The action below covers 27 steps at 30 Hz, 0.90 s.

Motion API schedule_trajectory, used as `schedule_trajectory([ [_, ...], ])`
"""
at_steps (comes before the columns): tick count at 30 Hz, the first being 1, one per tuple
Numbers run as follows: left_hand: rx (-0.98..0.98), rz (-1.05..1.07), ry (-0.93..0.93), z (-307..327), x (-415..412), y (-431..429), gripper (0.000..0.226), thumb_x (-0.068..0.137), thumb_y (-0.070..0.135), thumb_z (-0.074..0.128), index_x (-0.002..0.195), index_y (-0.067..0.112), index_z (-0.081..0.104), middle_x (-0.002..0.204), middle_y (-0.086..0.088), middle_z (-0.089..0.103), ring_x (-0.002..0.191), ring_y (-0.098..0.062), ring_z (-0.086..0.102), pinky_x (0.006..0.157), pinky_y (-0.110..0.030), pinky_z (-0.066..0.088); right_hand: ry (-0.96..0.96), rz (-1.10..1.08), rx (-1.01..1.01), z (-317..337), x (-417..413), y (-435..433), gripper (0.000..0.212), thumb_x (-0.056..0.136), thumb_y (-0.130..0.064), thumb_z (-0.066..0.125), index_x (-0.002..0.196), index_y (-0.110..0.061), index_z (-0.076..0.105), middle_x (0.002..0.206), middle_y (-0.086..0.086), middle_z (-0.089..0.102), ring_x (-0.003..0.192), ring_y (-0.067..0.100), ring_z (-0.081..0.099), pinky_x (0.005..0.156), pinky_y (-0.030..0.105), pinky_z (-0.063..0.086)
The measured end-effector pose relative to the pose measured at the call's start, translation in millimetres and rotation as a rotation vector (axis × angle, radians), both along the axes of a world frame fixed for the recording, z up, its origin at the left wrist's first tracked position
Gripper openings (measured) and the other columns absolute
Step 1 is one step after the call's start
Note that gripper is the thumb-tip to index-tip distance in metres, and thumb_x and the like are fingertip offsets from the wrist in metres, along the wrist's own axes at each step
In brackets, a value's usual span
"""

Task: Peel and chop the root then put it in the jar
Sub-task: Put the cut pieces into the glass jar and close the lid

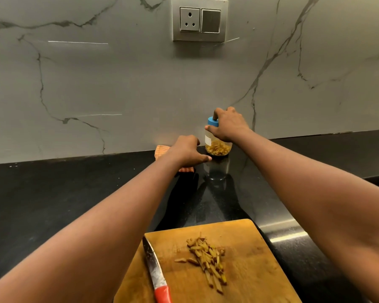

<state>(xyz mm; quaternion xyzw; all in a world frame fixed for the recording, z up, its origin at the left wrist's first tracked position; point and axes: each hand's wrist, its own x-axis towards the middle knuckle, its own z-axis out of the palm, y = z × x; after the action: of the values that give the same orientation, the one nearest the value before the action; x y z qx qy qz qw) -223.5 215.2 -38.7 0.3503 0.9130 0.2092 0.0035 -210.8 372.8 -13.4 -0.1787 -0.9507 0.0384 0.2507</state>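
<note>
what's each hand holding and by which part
The right hand grips the jar by its blue lid. The left hand rests on the orange cloth; whether it grips it cannot be told.

A home kitchen: a polished black stone counter runs along a marble-look wall with a socket and switch. At the counter's near edge lies a wooden board with a knife and chopped root; a jar stands at its back edge.

Nothing legible; white label on the jar seems blank
</note>
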Motion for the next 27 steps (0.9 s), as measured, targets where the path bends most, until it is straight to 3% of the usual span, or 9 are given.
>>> schedule_trajectory([
  [7,0.088,0.003,-0.039,2.3,21.3,-10.0,0.072,0.082,0.047,0.073,0.139,0.010,0.049,0.131,-0.007,0.061,0.117,-0.021,0.058,0.091,-0.029,0.047,0.055,0.055,0.077,0.8,52.3,-19.1,0.037,0.082,-0.049,0.058,0.106,-0.020,0.052,0.102,0.012,0.051,0.083,0.030,0.058,0.075,0.040,0.055],
  [11,0.183,-0.021,-0.110,-1.6,47.3,-23.5,0.090,0.074,0.053,0.077,0.144,0.011,0.040,0.131,-0.007,0.059,0.116,-0.022,0.057,0.093,-0.032,0.049,0.089,0.122,0.091,-2.3,100.9,-44.3,0.039,0.080,-0.051,0.057,0.105,-0.021,0.053,0.095,0.010,0.052,0.081,0.028,0.057,0.072,0.039,0.054],
  [16,0.354,-0.077,-0.153,-10.8,81.0,-42.1,0.068,0.064,0.051,0.083,0.119,0.023,0.053,0.103,0.005,0.065,0.097,-0.016,0.063,0.076,-0.027,0.052,0.103,0.190,0.076,0.1,141.8,-88.7,0.042,0.078,-0.053,0.059,0.104,-0.021,0.056,0.092,0.010,0.051,0.077,0.027,0.058,0.067,0.032,0.049],
  [18,0.462,-0.042,-0.186,-14.6,92.0,-56.9,0.079,0.056,0.051,0.086,0.118,0.022,0.048,0.100,0.009,0.062,0.094,-0.012,0.062,0.067,-0.019,0.048,0.109,0.205,0.082,1.6,150.6,-104.8,0.044,0.077,-0.057,0.059,0.103,-0.021,0.056,0.090,0.009,0.049,0.076,0.026,0.059,0.065,0.030,0.050],
  [21,0.528,0.022,-0.227,-18.2,104.0,-83.7,0.093,0.050,0.047,0.090,0.124,0.020,0.041,0.105,0.006,0.061,0.096,-0.011,0.062,0.079,-0.028,0.056,0.106,0.246,0.079,2.8,159.7,-127.4,0.049,0.076,-0.062,0.060,0.102,-0.021,0.056,0.087,0.006,0.045,0.073,0.023,0.057,0.064,0.027,0.051],
  [24,0.518,0.038,-0.226,-19.0,106.7,-109.8,0.106,0.038,0.059,0.086,0.129,0.022,0.044,0.111,0.003,0.063,0.103,-0.015,0.062,0.089,-0.037,0.057,0.049,0.299,0.063,11.7,162.9,-146.4,0.051,0.075,-0.064,0.061,0.098,-0.020,0.058,0.087,0.006,0.048,0.072,0.020,0.056,0.063,0.027,0.050],
  [27,0.545,0.022,-0.307,-19.4,101.6,-134.2,0.100,0.043,0.052,0.090,0.130,0.028,0.048,0.117,0.005,0.062,0.110,-0.016,0.061,0.093,-0.041,0.055,-0.058,0.355,-0.026,32.7,159.1,-158.2,0.045,0.075,-0.061,0.063,0.087,-0.017,0.063,0.083,0.003,0.058,0.071,0.015,0.055,0.057,0.024,0.045],
])
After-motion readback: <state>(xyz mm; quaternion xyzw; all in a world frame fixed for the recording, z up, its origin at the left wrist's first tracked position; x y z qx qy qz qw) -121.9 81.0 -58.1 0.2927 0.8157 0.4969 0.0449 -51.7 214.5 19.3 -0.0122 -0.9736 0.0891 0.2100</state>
